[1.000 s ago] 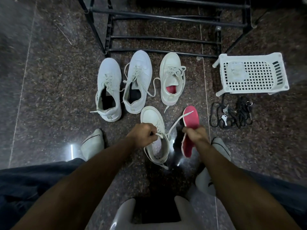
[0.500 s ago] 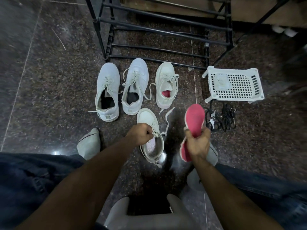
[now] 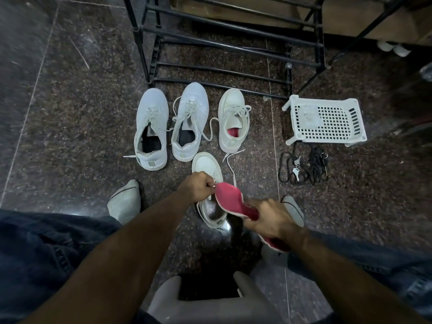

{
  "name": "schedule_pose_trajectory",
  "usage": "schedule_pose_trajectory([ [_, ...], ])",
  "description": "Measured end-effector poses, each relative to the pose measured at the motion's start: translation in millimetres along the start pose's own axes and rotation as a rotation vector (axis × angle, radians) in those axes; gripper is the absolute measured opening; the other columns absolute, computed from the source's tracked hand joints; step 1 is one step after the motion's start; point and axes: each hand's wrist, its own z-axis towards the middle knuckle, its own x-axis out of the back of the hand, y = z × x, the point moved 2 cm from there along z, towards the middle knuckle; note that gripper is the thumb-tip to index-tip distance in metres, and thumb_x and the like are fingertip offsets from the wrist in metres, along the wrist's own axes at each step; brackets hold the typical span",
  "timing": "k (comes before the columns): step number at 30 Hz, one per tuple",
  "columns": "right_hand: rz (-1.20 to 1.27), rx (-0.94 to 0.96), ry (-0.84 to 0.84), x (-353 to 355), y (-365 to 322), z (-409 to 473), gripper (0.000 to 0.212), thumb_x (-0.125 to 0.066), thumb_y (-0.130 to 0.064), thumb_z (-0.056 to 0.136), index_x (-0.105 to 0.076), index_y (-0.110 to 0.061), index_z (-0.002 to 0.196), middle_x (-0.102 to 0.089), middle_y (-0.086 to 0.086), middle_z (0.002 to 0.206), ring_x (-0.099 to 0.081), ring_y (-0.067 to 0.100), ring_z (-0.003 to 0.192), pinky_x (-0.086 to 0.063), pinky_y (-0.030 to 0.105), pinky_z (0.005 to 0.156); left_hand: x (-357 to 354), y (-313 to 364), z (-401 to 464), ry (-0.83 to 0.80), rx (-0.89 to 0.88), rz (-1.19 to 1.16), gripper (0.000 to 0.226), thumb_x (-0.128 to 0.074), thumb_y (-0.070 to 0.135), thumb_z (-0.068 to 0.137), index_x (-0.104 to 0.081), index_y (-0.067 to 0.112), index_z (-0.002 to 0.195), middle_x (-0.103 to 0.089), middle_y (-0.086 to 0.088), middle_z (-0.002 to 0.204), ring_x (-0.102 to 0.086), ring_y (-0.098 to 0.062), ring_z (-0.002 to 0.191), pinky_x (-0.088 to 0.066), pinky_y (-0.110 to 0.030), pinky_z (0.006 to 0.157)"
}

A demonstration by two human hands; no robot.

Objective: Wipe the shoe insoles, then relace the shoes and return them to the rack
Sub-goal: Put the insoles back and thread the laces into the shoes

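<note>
A white shoe (image 3: 207,166) lies on the floor in front of me, its opening dark. My left hand (image 3: 195,187) grips its tongue and laces. My right hand (image 3: 268,220) holds a pink insole (image 3: 231,199) by its middle; the insole's toe end points left, at the shoe's mouth, beside my left hand. Three more white shoes stand in a row beyond: two with dark insides (image 3: 152,127) (image 3: 190,120) and one (image 3: 233,118) with a pink insole inside. The black metal shoe rack (image 3: 224,43) stands behind them.
A white perforated plastic basket (image 3: 327,120) lies upside down at the right, with a cloth-like patch on it. Black cords and keys (image 3: 304,169) lie in front of it. My socked feet (image 3: 125,202) flank the shoe. A grey stool edge (image 3: 210,305) is below me.
My right hand has swung the pink insole from upright at the right to lying across, its toe end now at the shoe's opening. My left hand stays on the shoe.
</note>
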Motion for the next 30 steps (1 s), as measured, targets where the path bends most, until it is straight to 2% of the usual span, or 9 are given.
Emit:
schedule_pose_trajectory([
  [6,-0.193,0.107,-0.143,0,-12,2,0.051,-0.059,-0.055,0.079,-0.058,-0.026,0.121,-0.069,0.003,0.099,-0.063,0.02,0.086,-0.051,0.033,0.088,2,3,0,0.02,0.011,-0.004,0.012,-0.068,0.021,0.083,-0.076,0.012,0.083,-0.073,-0.003,0.082,-0.065,-0.016,0.078,-0.05,-0.027,0.073],
  [10,-0.007,-0.09,-0.058,-14,-29,9,0.058,-0.055,-0.065,0.075,-0.063,-0.024,0.115,-0.069,0.008,0.102,-0.064,0.028,0.093,-0.052,0.034,0.085,1,3,-1,0.027,0.023,-0.008,0.011,-0.069,0.022,0.082,-0.077,0.014,0.081,-0.073,-0.001,0.082,-0.065,-0.016,0.079,-0.051,-0.026,0.074],
  [15,0.211,-0.292,0.114,-44,-71,30,0.051,-0.056,-0.055,0.081,-0.06,-0.019,0.117,-0.064,0.012,0.115,-0.059,0.034,0.108,-0.045,0.036,0.088,1,4,-2,0.026,0.037,-0.016,0.012,-0.071,0.023,0.079,-0.076,0.013,0.081,-0.073,-0.002,0.082,-0.066,-0.017,0.082,-0.053,-0.03,0.078],
  [17,0.29,-0.36,0.201,-53,-80,37,0.053,-0.055,-0.056,0.082,-0.055,-0.019,0.119,-0.062,0.009,0.118,-0.06,0.035,0.106,-0.047,0.038,0.087,1,5,-3,0.029,0.036,-0.017,0.012,-0.071,0.024,0.079,-0.076,0.013,0.081,-0.074,-0.002,0.083,-0.066,-0.017,0.083,-0.054,-0.032,0.08],
  [22,0.373,-0.341,0.237,-73,-77,14,0.062,-0.057,-0.058,0.082,-0.034,-0.027,0.132,-0.053,0.001,0.126,-0.059,0.035,0.108,-0.044,0.042,0.086,1,2,-4,0.035,0.055,-0.056,0.01,-0.071,0.023,0.077,-0.076,0.014,0.078,-0.073,0.0,0.079,-0.067,-0.016,0.079,-0.055,-0.033,0.079],
  [24,0.522,-0.423,0.228,-81,-59,8,0.046,-0.061,-0.053,0.082,-0.044,-0.029,0.118,-0.065,0.003,0.109,-0.064,0.033,0.098,-0.048,0.038,0.082,1,3,-3,0.028,0.056,-0.065,0.01,-0.071,0.023,0.077,-0.077,0.015,0.078,-0.074,0.001,0.079,-0.067,-0.015,0.079,-0.055,-0.031,0.079],
  [26,0.748,-0.495,0.227,-89,-43,8,0.02,-0.069,-0.045,0.078,-0.061,-0.029,0.087,-0.072,0.003,0.083,-0.068,0.029,0.083,-0.054,0.041,0.076,2,5,-4,0.027,0.066,-0.072,0.009,-0.071,0.022,0.078,-0.078,0.016,0.079,-0.074,0.001,0.081,-0.068,-0.014,0.08,-0.055,-0.03,0.078],
  [28,0.845,-0.509,0.267,-90,-35,15,0.022,-0.076,-0.035,0.076,-0.062,-0.026,0.061,-0.07,0.0,0.07,-0.067,0.023,0.072,-0.055,0.039,0.073,2,7,-5,0.037,0.071,-0.079,0.009,-0.072,0.022,0.078,-0.078,0.016,0.081,-0.075,0.001,0.082,-0.068,-0.015,0.081,-0.055,-0.028,0.078],
  [30,0.806,-0.502,0.276,-81,-39,26,0.03,-0.075,-0.03,0.08,-0.058,-0.024,0.057,-0.07,0.0,0.074,-0.066,0.022,0.075,-0.053,0.033,0.074,1,7,-7,0.042,0.073,-0.078,0.009,-0.072,0.021,0.078,-0.078,0.015,0.081,-0.075,0.0,0.082,-0.068,-0.015,0.081,-0.054,-0.029,0.078],
])
